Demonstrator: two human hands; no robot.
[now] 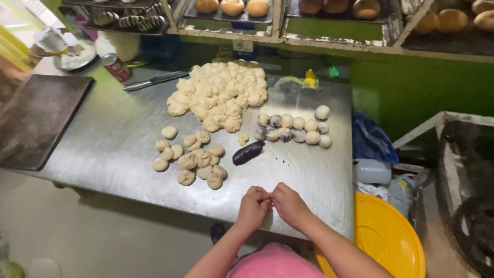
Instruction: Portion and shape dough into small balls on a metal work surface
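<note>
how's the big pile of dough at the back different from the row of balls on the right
The big pile is rough-cut, irregular chunks heaped on one another; the row of balls is smooth, round pieces set side by side in a single layer. The pile is all pale cream, while several balls show dark purple patches. The pile holds far more pieces. Both lie on the metal table, beyond the two hands.

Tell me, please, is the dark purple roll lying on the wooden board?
No, the purple roll lies on the metal table, apart from the wooden board.
</note>
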